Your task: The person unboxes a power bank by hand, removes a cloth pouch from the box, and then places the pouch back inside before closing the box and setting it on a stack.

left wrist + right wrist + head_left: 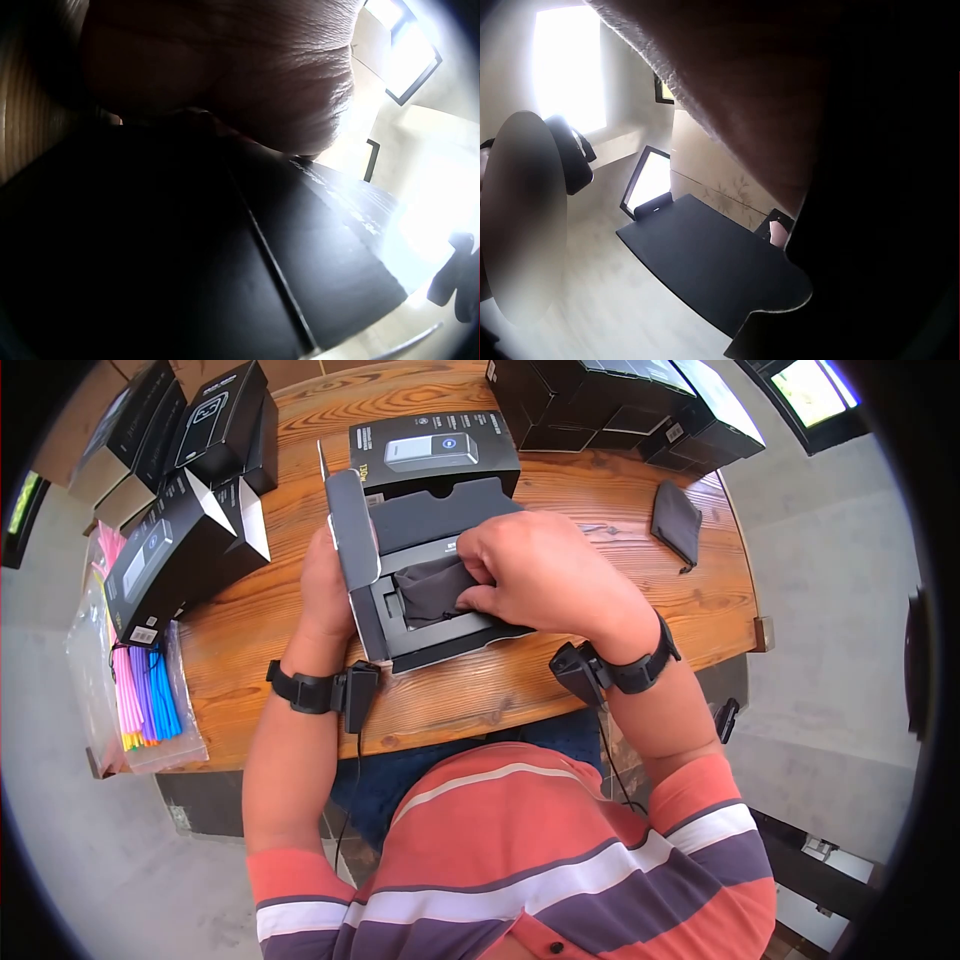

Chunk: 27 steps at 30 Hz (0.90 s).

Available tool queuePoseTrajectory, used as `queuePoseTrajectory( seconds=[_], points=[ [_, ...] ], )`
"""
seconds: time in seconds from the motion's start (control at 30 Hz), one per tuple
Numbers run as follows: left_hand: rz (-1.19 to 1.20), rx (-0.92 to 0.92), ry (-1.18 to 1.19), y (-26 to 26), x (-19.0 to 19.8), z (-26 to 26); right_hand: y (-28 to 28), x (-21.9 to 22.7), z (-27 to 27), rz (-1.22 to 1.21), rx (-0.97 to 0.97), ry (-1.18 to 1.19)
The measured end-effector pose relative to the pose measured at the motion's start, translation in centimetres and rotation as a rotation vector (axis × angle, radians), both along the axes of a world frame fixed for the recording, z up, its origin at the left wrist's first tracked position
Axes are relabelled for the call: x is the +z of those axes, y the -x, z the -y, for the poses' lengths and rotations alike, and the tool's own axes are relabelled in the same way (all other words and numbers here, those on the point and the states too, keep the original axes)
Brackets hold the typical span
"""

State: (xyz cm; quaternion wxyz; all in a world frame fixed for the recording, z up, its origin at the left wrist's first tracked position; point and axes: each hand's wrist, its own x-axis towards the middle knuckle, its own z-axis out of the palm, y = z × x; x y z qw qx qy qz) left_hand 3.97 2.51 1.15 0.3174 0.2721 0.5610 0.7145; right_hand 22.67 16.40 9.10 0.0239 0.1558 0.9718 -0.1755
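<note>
An open black box (pixel 355 525) lies on the table near its front edge, lid flaps spread. My left hand (pixel 325 585) grips the box by its left side, with the fingertips hidden behind the flap. In the left wrist view the palm (pixel 232 67) lies against the box's black outer wall. Inside, a dark grey cloth pouch (pixel 428 590) sits in the grey insert's recess. My right hand (pixel 545 575) reaches in from the right and pinches the pouch between thumb and curled fingers. A dark box flap (pixel 705 255) shows below the hand in the right wrist view.
Behind the open box lies a closed black box (pixel 430 450) with a device picture. More black boxes stand at the back left (pixel 220 420) and back right (pixel 590 405). Another dark pouch (pixel 677 525) lies at right. A plastic bag of coloured sticks (pixel 145 695) is at left.
</note>
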Motion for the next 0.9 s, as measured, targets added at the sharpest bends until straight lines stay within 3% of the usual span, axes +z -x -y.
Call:
queuePoseTrajectory(
  seconds=[0.07, 0.1, 0.17, 0.2, 0.27, 0.33, 0.4, 0.43, 0.5, 0.53, 0.6, 0.63, 0.67, 0.73, 0.9],
  points=[
    [-0.022, -0.038, -0.017, 0.1, 0.0, 0.0, -0.7, -0.1, -0.8, -0.299, 0.045, 0.113],
    [0.043, 0.024, 0.006, -0.3, 0.2, -0.2, -1.1, -0.2, -1.2, -0.297, 0.043, 0.110],
    [0.021, -0.036, -0.001, 1.0, -1.6, 0.6, -1.9, -0.7, -2.2, -0.684, -0.195, 0.235],
    [-0.004, -0.095, -0.004, 1.2, -1.6, 0.8, -2.4, -0.8, -2.7, -0.682, -0.194, 0.234],
    [-0.021, -0.067, -0.005, 1.1, -1.5, 0.7, -3.5, -0.9, -3.7, -0.673, -0.407, 0.320],
    [-0.042, -0.041, -0.005, 0.8, -1.0, 0.1, -4.6, -2.3, -4.8, -0.663, -0.424, 0.364],
    [0.066, -0.136, -0.331, 0.6, -1.1, -0.5, -5.5, -2.9, -4.9, -0.560, -0.421, 0.341],
    [0.065, -0.160, -0.304, 1.0, -1.5, -0.1, -6.0, -3.0, -4.8, -0.565, -0.422, 0.343],
    [0.046, -0.144, -0.308, 1.0, -1.4, 0.0, -7.0, -3.1, -4.3, -0.522, -0.381, 0.631],
    [0.031, -0.125, -0.315, 0.9, -0.9, 0.0, -7.5, -3.2, -4.2, -0.528, -0.379, 0.634],
    [0.125, -0.109, -0.297, 0.6, -0.4, 0.3, -8.4, -3.4, -4.0, -0.609, -0.099, 0.642],
    [0.198, -0.160, -0.344, 0.9, -0.7, 0.4, -8.9, -3.1, -3.9, -0.516, -0.115, 0.671],
    [0.273, -0.214, -0.390, 1.1, -0.7, 0.5, -9.0, -3.1, -3.7, -0.522, -0.118, 0.673],
    [0.284, -0.238, -0.388, 0.8, -0.2, 0.7, -9.0, -3.2, -3.3, -0.521, -0.064, 0.378],
    [0.216, -0.245, -0.271, 1.4, -0.6, 0.9, -8.5, -4.4, -2.4, -0.566, -0.093, 0.370]
  ],
)
